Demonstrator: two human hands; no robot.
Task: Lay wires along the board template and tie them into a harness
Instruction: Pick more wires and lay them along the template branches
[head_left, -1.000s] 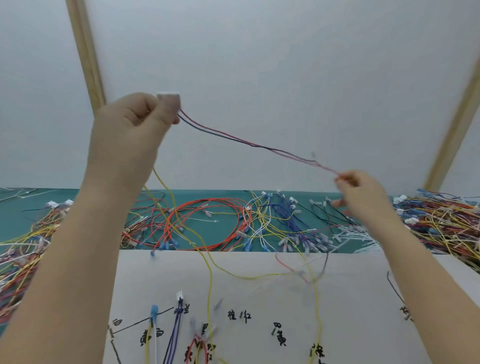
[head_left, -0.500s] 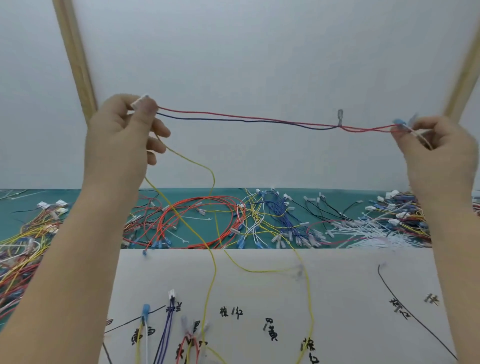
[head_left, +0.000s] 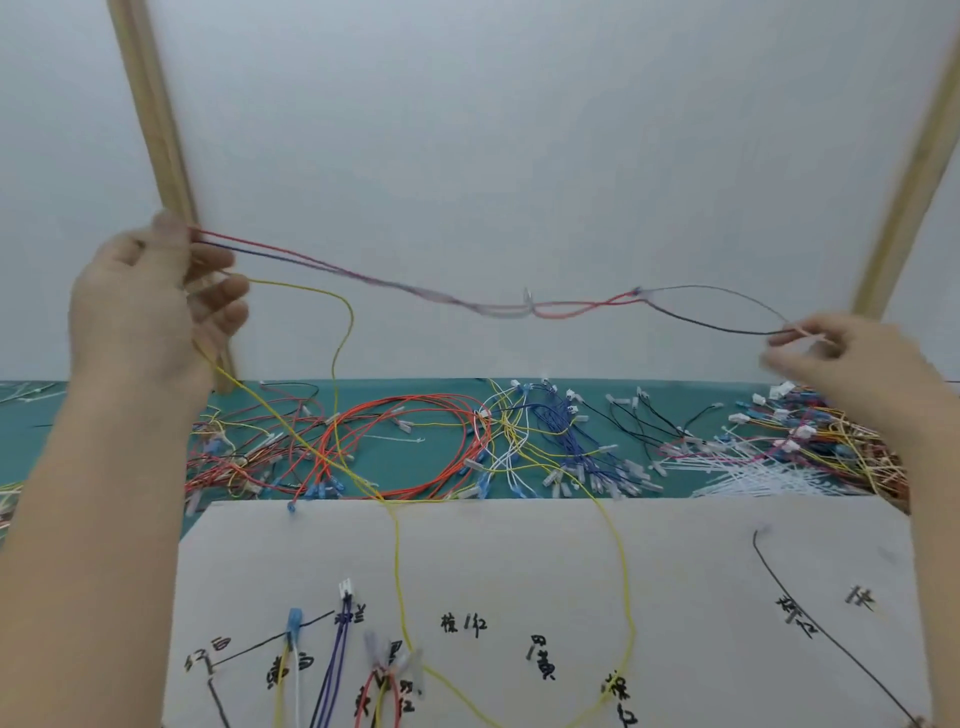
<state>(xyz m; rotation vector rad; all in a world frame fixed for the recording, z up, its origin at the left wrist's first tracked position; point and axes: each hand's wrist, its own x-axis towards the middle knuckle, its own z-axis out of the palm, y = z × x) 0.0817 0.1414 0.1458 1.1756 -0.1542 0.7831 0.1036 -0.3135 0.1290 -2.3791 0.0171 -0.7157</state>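
Left hand (head_left: 150, 306) is up high w/ thumb & fingers pinched on one end of a thin red-and-dark-blue wire pair (head_left: 322, 265); a thin yellow wire (head_left: 340, 332) also runs from that hand & loops down to the white paper board template (head_left: 675, 571). Right hand (head_left: 841, 364) pinches the other end, a thin black wire (head_left: 727, 325) joined to the red one, w/ fingertips pressed together; it's blurry so I can't tell exactly what bit it holds. Wire hangs in the air between both hands, above the bench, & sags in the middle, not pulled tight. A small metal tip (head_left: 527, 297) sticks up near the low spot. These wires look very light, soft & bendy, so they flop & tangle easy. Prob. best to hold near the ends, by the plastic plugs or metal tips, & pull gently, since a hard tug could yank a tip off. Thin plastic skin is smooth, so a firm pinch is needed. Down on the template there are black handwritten marks & drawn lines, plus a few wires laid already: a blue-tipped plug (head_left: 294, 621), purple wires w/ a white plug (head_left: 343, 597), some red ones at the bottom edge. Behind it, on the green bench (head_left: 441, 462), lie big messy piles of orange, blue, yellow, black wires & white zip ties (head_left: 753, 475).
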